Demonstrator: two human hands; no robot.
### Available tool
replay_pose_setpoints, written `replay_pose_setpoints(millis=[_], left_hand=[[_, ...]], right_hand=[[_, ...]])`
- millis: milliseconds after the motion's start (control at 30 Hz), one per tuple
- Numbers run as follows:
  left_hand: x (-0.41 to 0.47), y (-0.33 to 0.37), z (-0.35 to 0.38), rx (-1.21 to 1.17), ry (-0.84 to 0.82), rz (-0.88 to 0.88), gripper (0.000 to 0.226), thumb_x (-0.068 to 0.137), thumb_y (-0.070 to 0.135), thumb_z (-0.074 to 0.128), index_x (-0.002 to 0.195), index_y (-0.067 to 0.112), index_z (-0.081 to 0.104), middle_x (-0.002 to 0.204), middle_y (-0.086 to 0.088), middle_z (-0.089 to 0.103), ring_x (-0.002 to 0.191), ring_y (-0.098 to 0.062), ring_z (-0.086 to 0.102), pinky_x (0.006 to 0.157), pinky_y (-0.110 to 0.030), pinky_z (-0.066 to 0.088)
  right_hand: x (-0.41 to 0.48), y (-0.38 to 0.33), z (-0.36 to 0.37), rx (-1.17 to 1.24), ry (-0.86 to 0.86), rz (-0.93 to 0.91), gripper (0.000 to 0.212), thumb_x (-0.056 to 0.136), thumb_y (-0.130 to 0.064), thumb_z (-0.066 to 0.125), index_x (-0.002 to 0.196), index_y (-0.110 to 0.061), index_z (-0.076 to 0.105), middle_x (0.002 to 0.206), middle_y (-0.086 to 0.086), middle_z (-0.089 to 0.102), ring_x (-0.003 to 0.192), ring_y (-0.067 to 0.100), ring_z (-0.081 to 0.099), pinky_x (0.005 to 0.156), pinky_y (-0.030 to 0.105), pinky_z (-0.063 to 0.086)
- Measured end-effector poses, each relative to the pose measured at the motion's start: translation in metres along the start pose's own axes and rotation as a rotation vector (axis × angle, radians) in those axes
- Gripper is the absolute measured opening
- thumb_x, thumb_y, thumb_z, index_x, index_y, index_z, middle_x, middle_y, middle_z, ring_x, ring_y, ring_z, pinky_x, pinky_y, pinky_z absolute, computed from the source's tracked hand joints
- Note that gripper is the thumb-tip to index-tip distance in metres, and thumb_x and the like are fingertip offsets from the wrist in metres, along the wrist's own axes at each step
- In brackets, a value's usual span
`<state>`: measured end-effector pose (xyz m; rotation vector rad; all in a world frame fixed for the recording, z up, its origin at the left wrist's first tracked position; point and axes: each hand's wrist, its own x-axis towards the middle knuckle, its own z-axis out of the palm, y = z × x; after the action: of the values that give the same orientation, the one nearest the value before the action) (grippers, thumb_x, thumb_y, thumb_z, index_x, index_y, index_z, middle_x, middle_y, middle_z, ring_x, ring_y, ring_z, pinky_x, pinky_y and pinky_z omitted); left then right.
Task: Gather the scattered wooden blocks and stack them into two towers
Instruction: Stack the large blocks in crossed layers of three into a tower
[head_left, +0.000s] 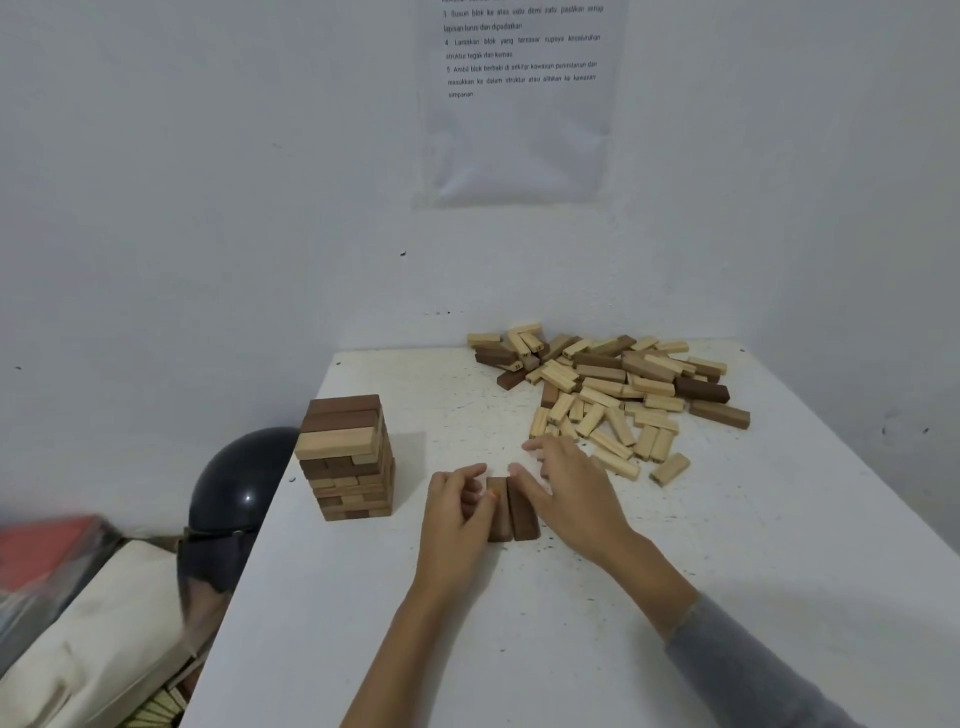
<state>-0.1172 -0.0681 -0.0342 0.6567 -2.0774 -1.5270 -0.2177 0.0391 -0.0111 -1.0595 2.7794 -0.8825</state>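
Observation:
A tower of light and dark wooden blocks (347, 457) stands near the left edge of the white table (395, 623). Two dark brown blocks (511, 512) lie side by side in the middle of the table. My left hand (457, 512) lies against their left side with curled fingers touching the left block. My right hand (566, 488) lies on their right side, thumb at the right block's far end, fingers spread and relaxed. A loose pile of scattered blocks (608, 384) covers the table's far right.
A white wall with a taped sheet of printed text (519, 98) rises behind the table. A black helmet (241, 480) and a cream bag (98, 639) sit off the table's left edge. One light block (670, 468) lies apart at the pile's near side.

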Motion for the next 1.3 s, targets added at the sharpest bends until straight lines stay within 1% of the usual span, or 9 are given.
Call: replay_pose_setpoints(millis=[133,200,300,367,433,567,700,833,1300], left_hand=[[-0.001,0.0,-0.008,-0.196,-0.054,-0.075,0.031,0.089,0.01,0.059,0.112,0.029,0.065,0.11,0.0,0.054,0.095,-0.007,0.056,0.084,-0.024,0.051],[-0.001,0.001,-0.012,-0.21,-0.11,-0.089,0.036,0.08,0.02,0.059,0.111,0.037,0.067,0.111,0.006,0.057,0.103,-0.011,0.056,0.09,-0.031,0.05],[0.0,0.002,-0.018,-0.118,-0.216,-0.084,0.042,0.088,0.019,0.061,0.124,0.041,0.059,0.122,0.01,0.055,0.112,-0.011,0.053,0.089,-0.024,0.045],[0.002,0.0,-0.024,-0.066,-0.31,-0.077,0.053,0.089,0.018,0.066,0.133,0.043,0.05,0.129,0.012,0.051,0.113,-0.01,0.052,0.085,-0.018,0.042],[0.003,-0.003,-0.029,0.024,-0.373,-0.04,0.068,0.083,0.022,0.075,0.137,0.048,0.042,0.133,0.02,0.049,0.115,-0.003,0.049,0.085,-0.014,0.042],[0.001,-0.006,-0.031,0.098,-0.37,-0.017,0.083,0.076,0.021,0.082,0.139,0.05,0.037,0.131,0.023,0.048,0.113,0.004,0.049,0.087,-0.012,0.043],[0.002,-0.01,-0.03,0.129,-0.364,0.053,0.085,0.074,0.024,0.084,0.143,0.044,0.037,0.137,0.021,0.048,0.12,0.002,0.048,0.099,-0.021,0.043],[0.003,-0.012,-0.03,0.137,-0.355,0.082,0.084,0.074,0.025,0.083,0.143,0.04,0.038,0.137,0.021,0.049,0.122,0.0,0.048,0.101,-0.024,0.044],[0.004,-0.016,-0.029,0.143,-0.333,0.084,0.082,0.073,0.028,0.084,0.143,0.036,0.042,0.138,0.02,0.05,0.121,0.0,0.049,0.099,-0.025,0.046]], right_hand=[[-0.003,0.003,-0.004,0.46,0.065,0.038,0.028,0.094,-0.001,0.039,0.114,-0.018,0.048,0.107,0.002,0.047,0.1,0.016,0.048,0.083,0.02,0.041],[-0.006,0.005,-0.004,0.7,0.062,0.084,0.031,0.094,0.005,0.038,0.113,-0.017,0.049,0.103,0.005,0.053,0.094,0.015,0.053,0.075,0.017,0.044],[-0.009,0.009,-0.003,0.881,0.021,0.127,0.032,0.097,0.001,0.044,0.12,-0.021,0.049,0.106,0.004,0.062,0.094,0.009,0.062,0.077,0.016,0.051],[-0.01,0.013,-0.002,0.805,-0.014,0.115,0.032,0.098,-0.007,0.049,0.125,-0.024,0.05,0.11,-0.003,0.061,0.095,-0.004,0.059,0.076,0.006,0.045],[-0.012,0.019,0.002,0.618,-0.024,0.083,0.031,0.098,-0.015,0.053,0.127,-0.027,0.053,0.11,-0.009,0.053,0.096,-0.002,0.052,0.076,-0.001,0.036],[-0.015,0.026,0.011,0.45,0.021,-0.021,0.026,0.096,-0.017,0.055,0.121,-0.019,0.062,0.107,-0.004,0.046,0.095,-0.005,0.041,0.084,0.001,0.031],[-0.017,0.03,0.008,0.493,-0.008,-0.058,0.033,0.094,-0.014,0.059,0.126,-0.024,0.058,0.117,-0.006,0.048,0.087,-0.002,0.045,0.08,0.006,0.036],[-0.02,0.039,-0.01,0.48,-0.297,-0.109,0.065,0.087,-0.016,0.069,0.141,-0.037,0.039,0.118,-0.021,0.044,0.096,-0.003,0.042,0.078,0.006,0.033],[-0.02,0.045,-0.004,0.403,-0.232,-0.178,0.086,0.078,-0.022,0.078,0.145,-0.042,0.028,0.131,-0.017,0.046,0.101,0.005,0.046,0.08,0.012,0.037]])
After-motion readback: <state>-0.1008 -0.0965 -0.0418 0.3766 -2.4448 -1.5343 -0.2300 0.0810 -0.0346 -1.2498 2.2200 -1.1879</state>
